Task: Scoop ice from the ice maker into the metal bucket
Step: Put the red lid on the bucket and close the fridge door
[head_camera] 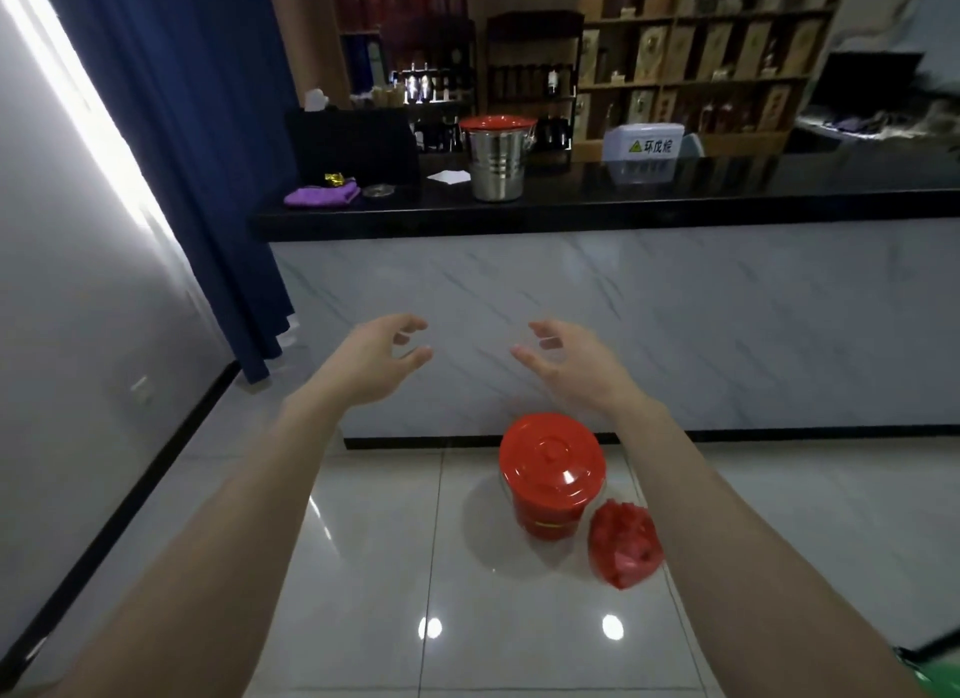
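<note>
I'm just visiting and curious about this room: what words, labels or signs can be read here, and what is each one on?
"环戊烷", beside a yellow warning triangle: label on the pale plastic box on the black counter; slightly blurred.
Boxes and bottles on the back shelves: print too blurred to read.
Red lidded bucket on the floor: yellow band, nothing legible.
Metal bucket: no text visible.

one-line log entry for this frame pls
left hand: open, empty | right hand: open, empty | metal bucket: upright on black counter, untouched | ice maker: not in view
</note>
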A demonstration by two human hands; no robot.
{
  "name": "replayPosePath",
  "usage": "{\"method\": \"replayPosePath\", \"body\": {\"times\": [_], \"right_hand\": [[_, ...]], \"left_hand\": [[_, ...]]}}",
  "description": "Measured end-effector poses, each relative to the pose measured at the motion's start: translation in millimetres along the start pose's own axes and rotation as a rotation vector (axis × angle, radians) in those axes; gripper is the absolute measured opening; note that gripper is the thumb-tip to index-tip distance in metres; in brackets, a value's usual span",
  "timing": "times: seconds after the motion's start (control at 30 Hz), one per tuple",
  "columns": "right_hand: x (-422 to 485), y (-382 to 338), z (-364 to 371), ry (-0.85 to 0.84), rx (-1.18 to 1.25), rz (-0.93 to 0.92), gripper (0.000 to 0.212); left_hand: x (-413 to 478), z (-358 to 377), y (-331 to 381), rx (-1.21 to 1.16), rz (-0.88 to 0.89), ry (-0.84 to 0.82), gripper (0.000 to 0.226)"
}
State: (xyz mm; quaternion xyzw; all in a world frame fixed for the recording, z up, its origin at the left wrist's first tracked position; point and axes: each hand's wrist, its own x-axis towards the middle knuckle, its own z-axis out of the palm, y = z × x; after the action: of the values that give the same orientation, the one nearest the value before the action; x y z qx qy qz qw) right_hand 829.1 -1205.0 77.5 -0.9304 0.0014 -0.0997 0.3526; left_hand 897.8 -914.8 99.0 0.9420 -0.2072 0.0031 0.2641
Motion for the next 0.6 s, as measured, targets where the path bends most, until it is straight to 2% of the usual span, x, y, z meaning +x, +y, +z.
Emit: {"method": "replayPosePath", "body": {"times": [0.27,0.6], "right_hand": [[96.9,42.0,-14.0,0.054,-0.006,0.038,0.073],[293.1,68.7,-21.4,0.107,-0.010,0.103,0.073]], "left_hand": [[119.9,17.0,-17.5,-0.042,0.025,-0.047,0.053],[323.5,2.5,-53.0,-0.110,0.056,-0.044,0.047]]}}
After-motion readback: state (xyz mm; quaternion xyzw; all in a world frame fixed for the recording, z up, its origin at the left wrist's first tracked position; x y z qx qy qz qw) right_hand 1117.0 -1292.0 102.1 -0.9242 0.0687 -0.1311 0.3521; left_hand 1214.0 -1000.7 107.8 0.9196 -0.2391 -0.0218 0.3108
